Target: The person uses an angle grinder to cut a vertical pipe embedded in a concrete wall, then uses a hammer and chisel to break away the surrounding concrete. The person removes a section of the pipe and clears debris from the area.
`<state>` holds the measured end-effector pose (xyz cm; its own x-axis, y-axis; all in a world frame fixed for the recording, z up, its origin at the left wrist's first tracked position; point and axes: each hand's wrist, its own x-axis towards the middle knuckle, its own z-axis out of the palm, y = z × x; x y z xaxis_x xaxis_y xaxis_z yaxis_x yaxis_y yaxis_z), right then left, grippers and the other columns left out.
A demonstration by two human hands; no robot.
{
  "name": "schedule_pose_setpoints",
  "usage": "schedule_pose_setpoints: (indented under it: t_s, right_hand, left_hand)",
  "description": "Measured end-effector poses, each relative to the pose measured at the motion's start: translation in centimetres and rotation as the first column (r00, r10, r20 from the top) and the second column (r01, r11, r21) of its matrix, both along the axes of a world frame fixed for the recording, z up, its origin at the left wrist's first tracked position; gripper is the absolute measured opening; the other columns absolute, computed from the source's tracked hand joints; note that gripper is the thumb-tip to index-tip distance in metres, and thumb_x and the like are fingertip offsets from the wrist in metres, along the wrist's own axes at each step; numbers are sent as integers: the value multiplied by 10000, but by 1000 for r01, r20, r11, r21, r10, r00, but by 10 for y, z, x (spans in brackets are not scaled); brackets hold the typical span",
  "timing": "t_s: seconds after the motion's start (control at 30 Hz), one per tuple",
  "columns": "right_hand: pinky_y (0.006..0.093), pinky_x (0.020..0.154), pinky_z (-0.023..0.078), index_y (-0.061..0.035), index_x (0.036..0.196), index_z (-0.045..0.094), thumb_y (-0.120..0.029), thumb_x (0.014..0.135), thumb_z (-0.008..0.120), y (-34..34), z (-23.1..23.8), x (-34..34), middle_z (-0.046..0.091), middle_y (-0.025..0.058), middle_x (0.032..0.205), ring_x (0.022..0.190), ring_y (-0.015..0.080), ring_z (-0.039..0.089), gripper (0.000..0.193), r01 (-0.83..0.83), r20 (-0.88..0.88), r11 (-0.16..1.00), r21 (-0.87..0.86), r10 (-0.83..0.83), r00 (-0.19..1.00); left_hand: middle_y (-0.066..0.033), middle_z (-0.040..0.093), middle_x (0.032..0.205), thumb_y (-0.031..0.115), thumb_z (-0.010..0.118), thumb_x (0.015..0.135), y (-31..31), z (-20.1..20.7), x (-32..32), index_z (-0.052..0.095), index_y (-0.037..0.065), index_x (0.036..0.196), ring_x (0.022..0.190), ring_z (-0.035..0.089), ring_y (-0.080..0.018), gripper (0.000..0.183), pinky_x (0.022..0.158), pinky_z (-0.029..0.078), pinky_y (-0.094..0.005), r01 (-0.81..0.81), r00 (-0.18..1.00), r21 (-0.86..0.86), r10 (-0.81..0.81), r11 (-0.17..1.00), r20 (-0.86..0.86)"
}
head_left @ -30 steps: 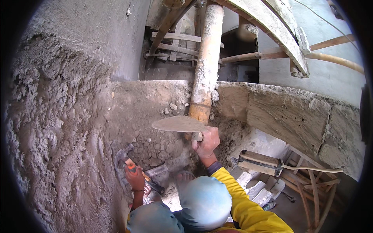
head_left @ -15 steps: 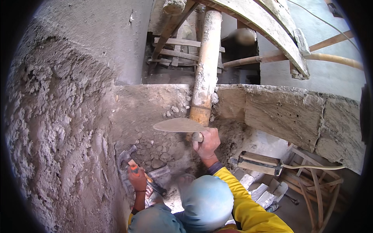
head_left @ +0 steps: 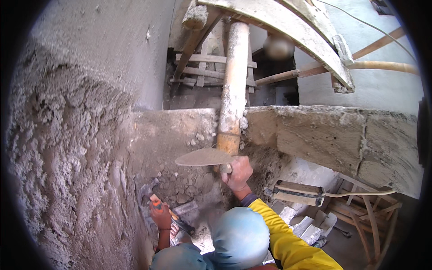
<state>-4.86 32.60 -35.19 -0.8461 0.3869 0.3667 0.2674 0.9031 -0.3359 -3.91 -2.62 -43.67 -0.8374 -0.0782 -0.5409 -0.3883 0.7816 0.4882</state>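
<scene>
My right hand (head_left: pixel 238 174) is closed round the handle of a trowel. The trowel's pointed, grey blade (head_left: pixel 204 157) reaches left, in front of the lower end of a mortar-spattered bamboo pole (head_left: pixel 232 87). Lower on the left, my left hand (head_left: pixel 160 217) is wrapped round the orange and black handle of a hammer (head_left: pixel 157 202). The hammer's metal head lies toward the rough wall, over the loose rubble (head_left: pixel 182 186). A short grey strip (head_left: pixel 185 208) rests beside the hammer handle. Both my knees (head_left: pixel 240 231) hide part of the ground below.
A rough plastered wall (head_left: pixel 67 148) rises close on the left. A block ledge (head_left: pixel 319 135) crosses ahead, with timbers (head_left: pixel 288 27) overhead. On the right lie a boxy lamp-like fixture (head_left: pixel 298 192) with a cable, broken white blocks (head_left: pixel 310 229) and a wooden frame (head_left: pixel 371 225).
The ledge and pole stand lower in the picture as the view shifts. My right hand and trowel appear slightly lower too, and both hands keep their tools.
</scene>
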Motion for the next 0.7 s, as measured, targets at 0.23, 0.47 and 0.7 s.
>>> schedule_pose_setpoints:
  t_s: [0.23,0.47,0.7]
  right_hand:
    - [431,674,482,-92,1016,627,-215,655,749,7,4,10,600,104,892,792,315,592,400,-72,1,997,20,72,997]
    - [437,686,470,-112,929,621,-215,739,724,9,-1,7,580,117,833,774,322,572,239,-84,74,996,-43,87,993]
    - [419,725,485,-105,1009,606,-242,715,782,3,16,5,560,103,909,873,306,570,369,-51,152,997,-64,60,986]
  left_hand:
    - [-286,558,1351,252,698,921,-6,-24,17,481,-55,1408,1224,546,-444,615,1058,415,-492,146,989,-64,-145,987,18]
    - [-282,559,1349,252,699,922,26,9,-15,484,-53,1406,1220,548,-438,611,1056,418,-489,122,993,-22,-122,992,0]
    - [-278,561,1347,252,700,924,51,29,-41,488,-51,1404,1217,550,-433,606,1054,420,-486,118,991,21,-116,993,-65]
